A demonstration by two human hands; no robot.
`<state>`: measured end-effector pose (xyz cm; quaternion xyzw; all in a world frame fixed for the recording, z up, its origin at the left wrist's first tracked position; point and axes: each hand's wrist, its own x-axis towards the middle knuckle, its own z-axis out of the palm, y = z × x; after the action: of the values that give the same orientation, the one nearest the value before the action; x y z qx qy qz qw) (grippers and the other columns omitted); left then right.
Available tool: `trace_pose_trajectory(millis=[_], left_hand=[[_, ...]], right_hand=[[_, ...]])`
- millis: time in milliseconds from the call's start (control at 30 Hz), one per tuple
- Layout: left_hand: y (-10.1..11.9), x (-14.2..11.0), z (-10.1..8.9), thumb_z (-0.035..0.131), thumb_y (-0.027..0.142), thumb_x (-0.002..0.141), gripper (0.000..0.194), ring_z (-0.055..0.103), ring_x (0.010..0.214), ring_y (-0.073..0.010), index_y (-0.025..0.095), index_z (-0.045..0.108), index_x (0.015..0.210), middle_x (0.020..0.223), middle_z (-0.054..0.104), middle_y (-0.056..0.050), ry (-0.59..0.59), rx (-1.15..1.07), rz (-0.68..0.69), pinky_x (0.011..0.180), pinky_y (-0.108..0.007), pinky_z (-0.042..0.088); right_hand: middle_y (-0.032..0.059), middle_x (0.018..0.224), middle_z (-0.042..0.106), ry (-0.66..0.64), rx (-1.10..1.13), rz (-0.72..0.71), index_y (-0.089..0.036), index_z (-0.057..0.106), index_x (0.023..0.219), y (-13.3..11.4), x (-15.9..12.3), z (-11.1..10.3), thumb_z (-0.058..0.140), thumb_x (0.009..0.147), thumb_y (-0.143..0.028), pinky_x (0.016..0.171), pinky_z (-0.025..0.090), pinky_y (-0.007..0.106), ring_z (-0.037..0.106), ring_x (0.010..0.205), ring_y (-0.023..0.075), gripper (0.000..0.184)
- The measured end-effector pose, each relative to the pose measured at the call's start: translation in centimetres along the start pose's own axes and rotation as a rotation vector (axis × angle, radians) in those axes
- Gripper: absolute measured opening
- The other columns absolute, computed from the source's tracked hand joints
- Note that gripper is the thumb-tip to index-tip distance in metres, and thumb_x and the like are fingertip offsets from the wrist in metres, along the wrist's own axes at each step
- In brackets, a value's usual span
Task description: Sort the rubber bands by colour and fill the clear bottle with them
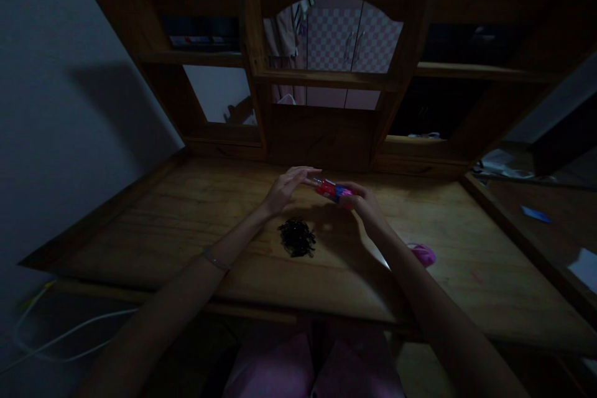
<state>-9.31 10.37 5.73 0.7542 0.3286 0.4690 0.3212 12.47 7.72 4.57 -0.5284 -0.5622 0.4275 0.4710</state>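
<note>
My right hand (362,200) is wrapped around a small bottle (330,190) with a red and blue label. The bottle is tilted, its clear narrow end pointing left. My left hand (286,189) has its fingers stretched out beside that clear end; whether they touch it I cannot tell. Below the hands, on the wooden desk (224,199), lies a heap of small thin black pieces (297,237), too dark to name. A pink object (423,255) rests on the desk near my right forearm, which partly hides what is beside it.
A wooden shelf unit (321,78) with open compartments rises along the back of the desk. To the right, a lower surface holds a blue card-like item (535,214) and white paper (585,267). A white cable (69,339) hangs at the lower left.
</note>
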Motion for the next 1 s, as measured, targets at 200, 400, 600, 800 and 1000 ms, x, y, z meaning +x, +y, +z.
trace_pose_trajectory(millis=[200,400,600,800,1000], left_hand=[[0.13,-0.23,-0.16,0.033,0.046,0.099,0.048,0.059,0.110,-0.0242,0.019,0.073,0.096,0.100,0.074,-0.007,0.140,-0.005,0.013,0.106,-0.042,0.036],[-0.16,-0.23,0.17,0.030,0.049,0.099,0.049,0.060,0.109,-0.0245,0.021,0.070,0.103,0.095,0.074,-0.006,0.042,-0.015,-0.032,0.104,-0.044,0.036],[-0.44,-0.27,0.33,0.029,0.050,0.099,0.048,0.061,0.107,-0.0244,0.022,0.068,0.108,0.099,0.074,-0.006,-0.010,-0.057,-0.056,0.104,-0.046,0.037],[-0.40,-0.33,0.28,0.031,0.049,0.099,0.048,0.062,0.106,-0.0247,0.021,0.069,0.107,0.103,0.073,-0.007,0.011,-0.069,-0.047,0.103,-0.045,0.039],[-0.27,-0.32,-0.03,0.028,0.050,0.099,0.051,0.060,0.111,-0.0253,0.020,0.070,0.105,0.098,0.074,-0.007,0.071,-0.076,-0.013,0.106,-0.046,0.036]], right_hand=[[0.0023,0.090,0.072,0.009,-0.007,0.002,-0.019,0.074,0.100,-0.45,-0.23,-0.01,0.055,0.057,-0.023,0.079,0.045,0.032,0.061,0.092,0.0238,0.047],[0.0023,0.090,0.072,0.001,-0.014,0.001,-0.019,0.074,0.099,-0.29,-0.19,0.18,0.055,0.057,-0.024,0.079,0.045,0.033,0.061,0.091,0.0240,0.046],[0.0027,0.091,0.072,0.000,-0.037,-0.032,-0.019,0.074,0.098,-0.02,-0.05,0.10,0.055,0.058,-0.024,0.079,0.045,0.034,0.061,0.091,0.0245,0.045],[0.0023,0.091,0.072,0.000,-0.057,-0.044,-0.019,0.074,0.101,-0.08,-0.10,0.00,0.055,0.059,-0.024,0.078,0.046,0.033,0.061,0.090,0.0244,0.046],[0.0029,0.091,0.072,0.002,-0.019,-0.042,-0.019,0.073,0.102,-0.09,-0.05,-0.11,0.055,0.059,-0.024,0.075,0.046,0.032,0.061,0.090,0.0242,0.047]])
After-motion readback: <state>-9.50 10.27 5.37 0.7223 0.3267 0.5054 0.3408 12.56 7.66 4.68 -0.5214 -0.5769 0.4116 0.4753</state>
